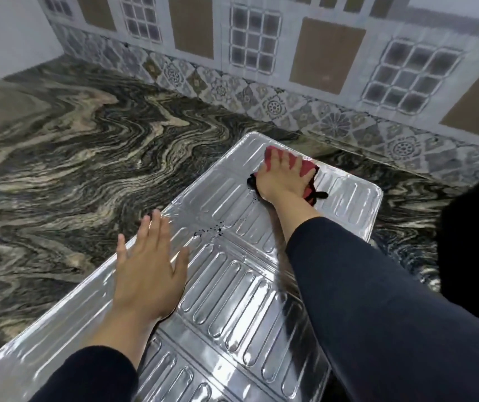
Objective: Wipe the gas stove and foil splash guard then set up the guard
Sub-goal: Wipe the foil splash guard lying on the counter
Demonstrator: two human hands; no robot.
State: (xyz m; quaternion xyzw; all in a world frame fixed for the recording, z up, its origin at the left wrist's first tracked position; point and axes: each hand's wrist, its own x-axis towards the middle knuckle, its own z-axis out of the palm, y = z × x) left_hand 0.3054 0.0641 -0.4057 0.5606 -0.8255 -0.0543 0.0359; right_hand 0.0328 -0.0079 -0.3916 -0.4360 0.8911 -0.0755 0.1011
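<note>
The silver foil splash guard (241,288) lies flat on the marbled countertop, running from the near left to the far right. My right hand (283,181) presses a red cloth with black trim (308,169) onto the guard's far end, fingers spread over it. Flat on the guard's left edge rests my left hand (148,271), fingers apart, holding nothing. A few dark specks (212,229) mark the foil between my hands. No gas stove is visible.
The dark swirled stone countertop (73,146) stretches left and behind the guard. A patterned tile wall (261,68) rises at the back. A dark shape (476,242) fills the right edge beside the guard.
</note>
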